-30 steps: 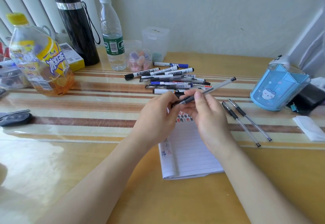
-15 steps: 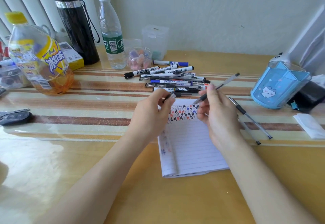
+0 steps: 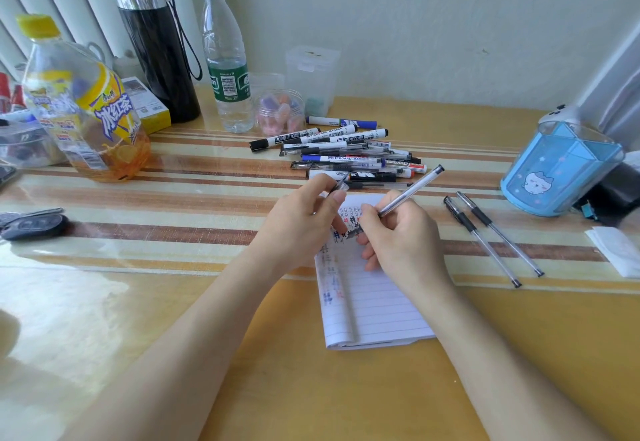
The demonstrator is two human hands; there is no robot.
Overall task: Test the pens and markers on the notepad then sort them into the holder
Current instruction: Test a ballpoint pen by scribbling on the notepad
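Wondering which step is going on here, anyone? Going big to small: the tan wooden table with the striped mat (image 3: pixel 519 354) is carrying everything. The white lined notepad (image 3: pixel 377 305) is lying in the middle, close to the person. The blue see-through pen holder with the cat face (image 3: pixel 561 170) is sitting well off to the right. — A

Looking like the testing step to me, and I'm guessing it's not far along. The heap of whiteboard markers and pens (image 3: pixel 346 160) is lying just behind the notepad, and two clear gel pens with black grips (image 3: pixel 485 236) are lying side by side between pad and holder. The right hand (image 3: pixel 401 243) is gripping a clear-barrelled pen (image 3: pixel 412 191) in a writing hold, with the barrel slanting up to the right and the point aiming at the scribbles at the top of the page. The fingers are hiding the tip, so I can't tell if it's touching paper. The left hand (image 3: pixel 301 226) is pinching what looks like the small pen cap (image 3: pixel 341 186), hovering over the pad's top left corner. — B

So what's coming next? — A

Guessing here: making a mark, then bringing the cap, which is waiting just left of the barrel, back onto the pen. After that it's carrying the pen right to the holder, which is well apart from the grip. — B
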